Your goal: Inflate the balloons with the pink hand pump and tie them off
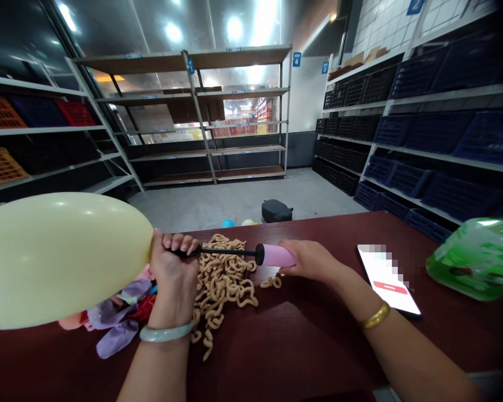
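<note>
A large pale yellow balloon point(67, 257), inflated, fills the left side. My left hand point(176, 259) is wrapped round the black end of a hand pump, with the balloon's neck at its thumb side. From there the pump's black rod runs right to its pink barrel point(276, 255). My right hand point(304, 259) is closed round that barrel. Beneath the rod lies a heap of tan, curly, rope-like pieces point(224, 273). Uninflated balloons point(117, 318) in purple, red and pink lie left of my left wrist.
On the dark red table point(318, 335) a phone point(388, 282) lies to the right, beside a green and clear plastic package point(478, 257). A black bag point(276, 211) is on the floor beyond. Shelves with crates point(456, 190) stand around.
</note>
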The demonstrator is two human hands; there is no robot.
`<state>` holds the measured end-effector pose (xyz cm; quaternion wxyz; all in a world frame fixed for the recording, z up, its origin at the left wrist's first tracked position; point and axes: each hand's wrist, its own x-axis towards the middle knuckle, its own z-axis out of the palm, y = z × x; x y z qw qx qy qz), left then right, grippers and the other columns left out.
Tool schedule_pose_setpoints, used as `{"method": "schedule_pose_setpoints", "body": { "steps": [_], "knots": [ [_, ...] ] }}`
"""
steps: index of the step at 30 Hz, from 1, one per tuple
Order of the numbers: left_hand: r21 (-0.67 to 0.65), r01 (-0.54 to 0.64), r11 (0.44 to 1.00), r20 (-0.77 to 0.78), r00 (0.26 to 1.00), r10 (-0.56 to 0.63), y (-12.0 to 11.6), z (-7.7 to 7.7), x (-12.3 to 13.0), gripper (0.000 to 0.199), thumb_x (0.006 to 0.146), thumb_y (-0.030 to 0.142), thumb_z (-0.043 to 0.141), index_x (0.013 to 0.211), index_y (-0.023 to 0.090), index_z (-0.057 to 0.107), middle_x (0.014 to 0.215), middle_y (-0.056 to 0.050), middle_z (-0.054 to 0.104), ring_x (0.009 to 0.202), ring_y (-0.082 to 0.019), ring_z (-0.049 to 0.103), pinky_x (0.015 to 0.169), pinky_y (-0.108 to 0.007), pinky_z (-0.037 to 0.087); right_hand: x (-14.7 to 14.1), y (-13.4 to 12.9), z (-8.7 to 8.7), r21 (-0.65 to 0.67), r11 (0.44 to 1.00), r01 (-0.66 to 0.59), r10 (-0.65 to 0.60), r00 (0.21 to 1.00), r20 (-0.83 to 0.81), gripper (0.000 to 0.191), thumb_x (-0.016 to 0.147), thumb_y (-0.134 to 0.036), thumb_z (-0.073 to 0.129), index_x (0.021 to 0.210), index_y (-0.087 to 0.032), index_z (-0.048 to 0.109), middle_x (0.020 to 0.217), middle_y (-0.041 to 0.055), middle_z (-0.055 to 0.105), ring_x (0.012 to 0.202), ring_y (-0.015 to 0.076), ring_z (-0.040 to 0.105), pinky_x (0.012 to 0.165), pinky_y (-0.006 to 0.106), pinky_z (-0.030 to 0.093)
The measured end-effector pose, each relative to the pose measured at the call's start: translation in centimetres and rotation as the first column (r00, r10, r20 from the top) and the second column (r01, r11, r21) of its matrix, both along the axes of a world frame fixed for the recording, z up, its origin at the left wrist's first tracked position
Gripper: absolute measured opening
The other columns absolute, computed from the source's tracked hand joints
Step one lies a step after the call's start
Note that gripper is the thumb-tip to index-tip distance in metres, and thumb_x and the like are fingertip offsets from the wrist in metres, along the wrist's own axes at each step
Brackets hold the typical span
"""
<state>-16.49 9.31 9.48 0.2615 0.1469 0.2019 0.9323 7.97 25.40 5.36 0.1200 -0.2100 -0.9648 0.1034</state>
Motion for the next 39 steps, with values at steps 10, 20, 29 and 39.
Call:
{"method": "schedule_pose_setpoints", "body": {
  "steps": [10,20,29,39],
  "knots": [
    [0.005,0.052,0.999,0.02,0.998,-0.052,2.1,-1.6,2.8,0.041,0.085,0.032,0.06,0.059,0.019,0.031,0.047,0.008,0.032,0.039,-0.006,0.036,0.041,-0.02,0.03,-0.1,-1.1,0.4,0.087,0.996,0.031,-0.03,0.999,-0.017,0.045,0.074,-0.055,0.065,0.106,-0.024,0.057,0.095,0.0067,0.069,0.08,0.0259,0.063,0.059,0.031,0.033],
    [-0.089,0.218,0.972,0.046,0.976,-0.215,4.7,-3.9,7.9,0.04,0.085,0.039,0.061,0.061,0.018,0.036,0.049,0.007,0.03,0.041,-0.007,0.033,0.042,-0.022,0.028,-1.3,-3.6,0.1,-0.026,0.999,-0.046,0.046,0.999,-0.029,0.065,0.077,-0.069,0.055,0.12,-0.021,0.053,0.099,0.0088,0.068,0.085,0.0263,0.064,0.067,0.032,0.042],
    [-0.105,0.217,0.97,0.036,0.976,-0.215,4.4,-4.0,8.4,0.035,0.085,0.034,0.06,0.061,0.018,0.039,0.055,0.005,0.038,0.049,-0.009,0.042,0.055,-0.024,0.041,-1.8,-4.7,0.2,0.157,0.979,-0.132,0.142,0.988,-0.057,0.069,0.087,-0.036,0.056,0.147,-0.039,0.022,0.115,0.0055,0.057,0.089,0.021,0.061,0.069,0.03,0.045],
    [-0.176,-0.004,0.984,-0.076,0.997,-0.01,4.6,-4.2,6.1,0.036,0.085,0.037,0.058,0.058,0.017,0.044,0.061,0.001,0.052,0.06,-0.012,0.053,0.066,-0.026,0.046,-1.5,-4.9,0.5,0.195,0.976,-0.101,0.118,0.99,-0.078,0.055,0.085,-0.034,0.055,0.137,-0.034,0.039,0.114,0.0061,0.057,0.086,0.0206,0.06,0.066,0.029,0.043]
  ]
}}
